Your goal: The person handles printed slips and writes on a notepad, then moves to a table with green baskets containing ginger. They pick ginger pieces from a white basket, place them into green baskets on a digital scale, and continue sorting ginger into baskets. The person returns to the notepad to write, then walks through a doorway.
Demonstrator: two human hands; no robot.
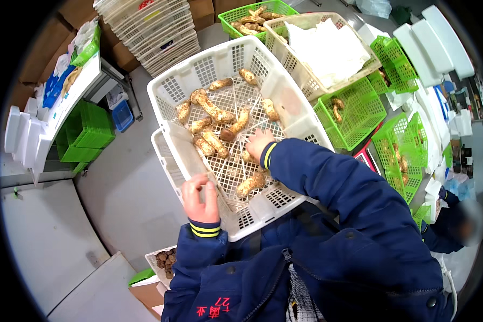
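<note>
A white plastic crate (281,201) with latticed walls and floor stands right before me, stacked over another white crate (161,155). Inside lie several matsutake-like mushrooms with brown-flecked stems, among them a dark-capped one (237,124) and a stout one (250,184) near the front. My left hand (201,200) grips the crate's left rim near the front corner. Down inside the crate reaches my right hand (261,145), its fingers near the floor lattice. A mushroom (246,156) shows partly beneath that hand; whether the fingers hold it is hidden.
To the right, green baskets (354,112) hold a few mushrooms, beside a cream crate (302,60) with white sheets (326,50). Stacked crates (157,36) rise behind. A green basket of mushrooms (257,20) sits at the back. Another person (446,225) is at far right.
</note>
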